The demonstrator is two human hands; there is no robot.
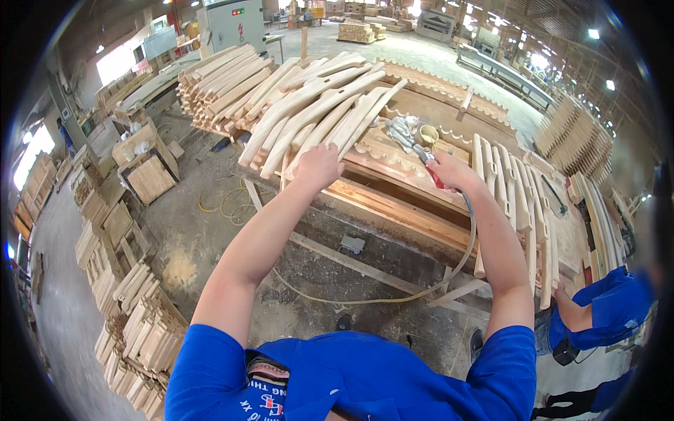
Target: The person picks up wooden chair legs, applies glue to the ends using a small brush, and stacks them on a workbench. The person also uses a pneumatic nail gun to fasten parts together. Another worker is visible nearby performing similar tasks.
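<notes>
My left hand (319, 165) is closed over the near end of a pale curved wooden piece (371, 112), at the right side of a pile of similar pieces (309, 105). In my right hand (451, 172) is a red-handled air tool (433, 173) with a grey metal upper part; its exact kind cannot be made out. A thin hose (469, 245) runs from it, hanging in a loop below the bench. Just beyond the tool, a crumpled grey-white cloth (401, 132) and a small yellowish cup (428, 133) sit on the wooden bench (375, 158) between scalloped rails.
More shaped wooden pieces (516, 186) lie at the bench's right. A co-worker in blue (604, 309) stands close on my right. Stacked wood (137, 309) lines the left side, near a wooden crate (146, 165). A grey electrical cabinet (235, 29) stands beyond the pile.
</notes>
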